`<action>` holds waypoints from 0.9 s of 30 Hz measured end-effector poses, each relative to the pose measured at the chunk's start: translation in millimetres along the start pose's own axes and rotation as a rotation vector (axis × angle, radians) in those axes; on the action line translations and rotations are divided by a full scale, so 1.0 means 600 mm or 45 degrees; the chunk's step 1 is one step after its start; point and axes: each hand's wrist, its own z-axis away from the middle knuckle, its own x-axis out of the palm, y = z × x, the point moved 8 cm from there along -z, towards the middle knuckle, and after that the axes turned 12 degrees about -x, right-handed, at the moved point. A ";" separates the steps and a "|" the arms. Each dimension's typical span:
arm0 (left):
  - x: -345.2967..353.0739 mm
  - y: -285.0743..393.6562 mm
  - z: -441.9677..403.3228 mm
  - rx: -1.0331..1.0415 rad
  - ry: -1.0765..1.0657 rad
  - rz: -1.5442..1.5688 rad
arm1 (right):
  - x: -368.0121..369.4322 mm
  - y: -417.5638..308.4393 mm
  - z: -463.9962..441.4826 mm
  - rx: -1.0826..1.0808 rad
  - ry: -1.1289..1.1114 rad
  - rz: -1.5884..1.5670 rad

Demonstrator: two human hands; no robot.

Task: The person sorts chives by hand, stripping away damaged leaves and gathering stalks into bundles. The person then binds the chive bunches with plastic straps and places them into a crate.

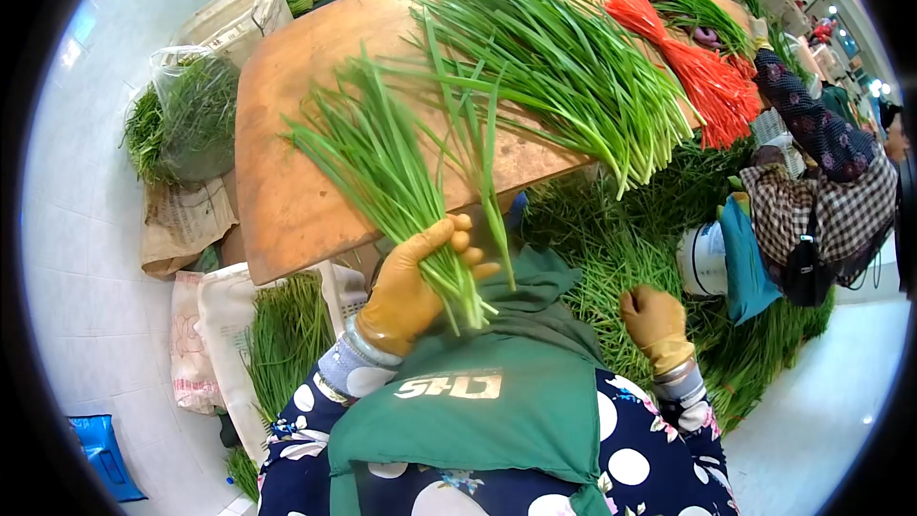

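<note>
Here, left grip (411, 287) wrapped around green stalks (384, 172), right grip (654, 320) clenched near loose greens (597, 272).

Could pass over bare wood at the left end of the brown wooden table (272, 115). Met the held bunch of long green leaves (382, 172) across the near edge, then thin green blades (489, 182) just beside, then a wide green leafy pile (564, 67). Farther right, ran into red plastic strips (707, 86) and a co-worker's patterned sleeve (812, 119).
</note>
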 end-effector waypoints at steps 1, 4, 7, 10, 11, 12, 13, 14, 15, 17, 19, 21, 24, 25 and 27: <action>0.002 -0.001 -0.001 -0.017 -0.071 0.070 | 0.025 0.028 0.015 0.102 -0.279 0.242; 0.008 -0.002 0.001 0.003 -0.022 0.109 | 0.003 -0.027 0.003 -0.073 -0.438 0.183; 0.007 -0.002 -0.001 0.033 -0.009 0.075 | -0.109 -0.182 -0.049 -0.585 0.342 -0.504; 0.004 -0.004 0.004 0.049 0.033 0.152 | -0.126 -0.260 -0.073 -0.867 0.448 -0.898; 0.001 -0.004 0.006 0.055 0.052 0.171 | -0.125 -0.275 -0.076 -0.965 0.412 -1.104; 0.000 -0.003 0.007 0.070 0.065 0.177 | -0.131 -0.281 -0.074 -0.979 0.400 -1.115; 0.002 -0.003 0.006 0.057 0.063 0.158 | -0.136 -0.291 -0.071 -0.991 0.286 -1.072; 0.002 -0.005 0.006 0.037 0.059 0.139 | -0.132 -0.299 -0.069 -0.997 0.173 -1.026; 0.000 -0.005 0.004 0.032 0.052 0.130 | -0.130 -0.304 -0.068 -1.018 0.180 -1.046; 0.000 -0.008 0.000 0.018 0.038 0.129 | -0.143 -0.321 -0.073 -0.952 0.132 -0.941; 0.019 -0.013 -0.003 0.017 -0.028 0.129 | -0.137 -0.330 -0.083 -0.927 0.153 -0.900; 0.015 -0.011 -0.008 0.061 0.006 0.067 | -0.119 -0.341 -0.088 -0.972 0.166 -0.916; 0.007 -0.002 -0.006 0.122 -0.012 0.008 | -0.122 -0.349 -0.074 -1.070 0.090 -0.919; 0.005 -0.003 -0.008 0.095 -0.047 0.034 | -0.113 -0.347 -0.063 -1.080 -0.067 -0.971; 0.003 -0.004 -0.010 0.075 -0.111 0.039 | -0.111 -0.327 -0.050 -1.117 -0.126 -1.050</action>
